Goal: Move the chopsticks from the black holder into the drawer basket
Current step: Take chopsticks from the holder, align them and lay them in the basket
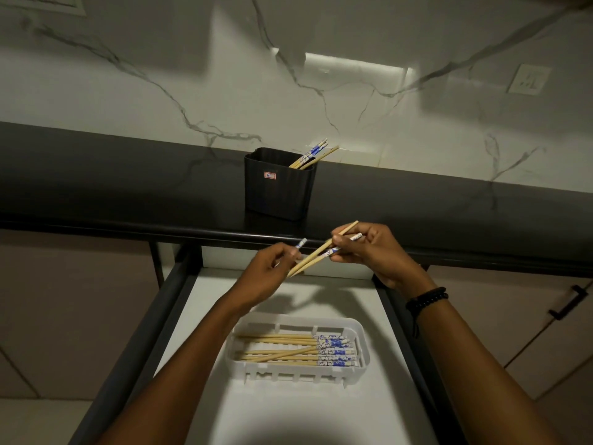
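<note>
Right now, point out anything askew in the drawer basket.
One chopstick in the basket lies slanted across the others, which lie parallel with their blue ends to the right. Nothing else looks odd there.

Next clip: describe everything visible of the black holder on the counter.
The black ribbed plastic holder is an open-topped tub with rounded corners and a small red-bordered label near its rim. It stands upright on the dark countertop, near its front edge. A few wooden chopsticks with blue-and-white ends lean out of its far right corner. The left hand and right hand hold other chopsticks, clear of it.
</note>
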